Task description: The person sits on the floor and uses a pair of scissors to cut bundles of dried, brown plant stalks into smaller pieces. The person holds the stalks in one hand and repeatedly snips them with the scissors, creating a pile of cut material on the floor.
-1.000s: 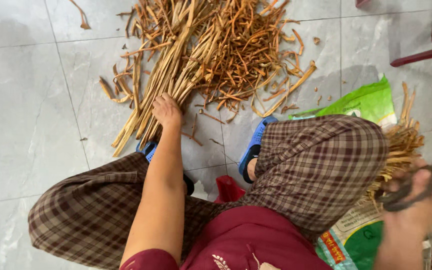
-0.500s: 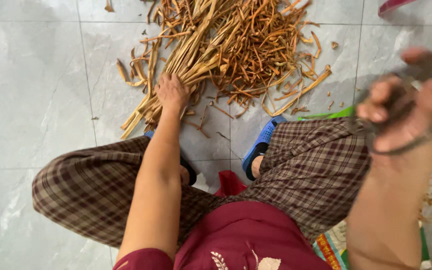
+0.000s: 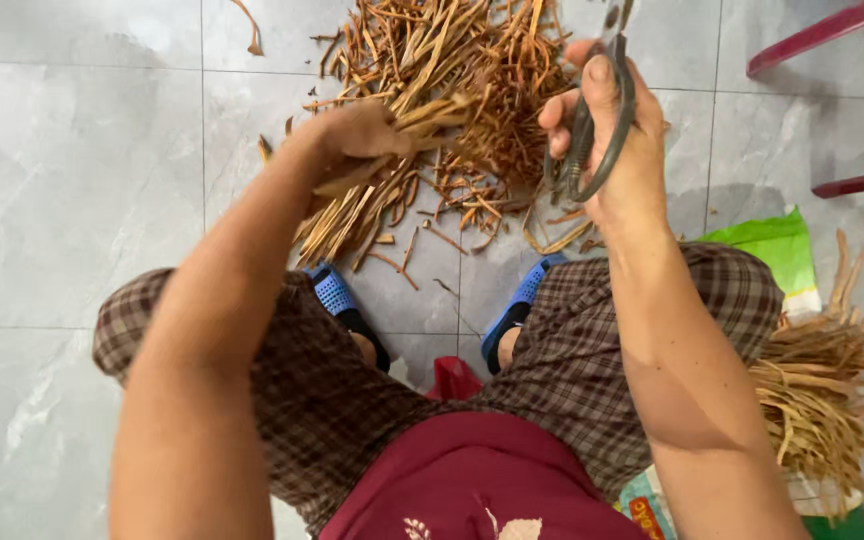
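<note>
My left hand (image 3: 350,140) is closed around a bundle of long dry tan strips (image 3: 377,195), lifted above the grey tiled floor. My right hand (image 3: 607,140) grips a pair of dark metal scissors (image 3: 592,120) by the handles, just right of the bundle's upper end. The blades point up and away; their tips run out of the top of the view. Behind both hands lies a large heap of cut brown strips (image 3: 462,70). I sit low with knees apart in checked trousers.
Blue slippers (image 3: 337,300) are on my feet between the knees. A second pile of tan strips (image 3: 817,385) lies on a green and white sack (image 3: 777,250) at my right. Dark red furniture legs (image 3: 822,30) stand at the upper right.
My left hand has lifted a bundle of strips off the floor. My right hand has swung the scissors from my right side up and in, beside the bundle.
</note>
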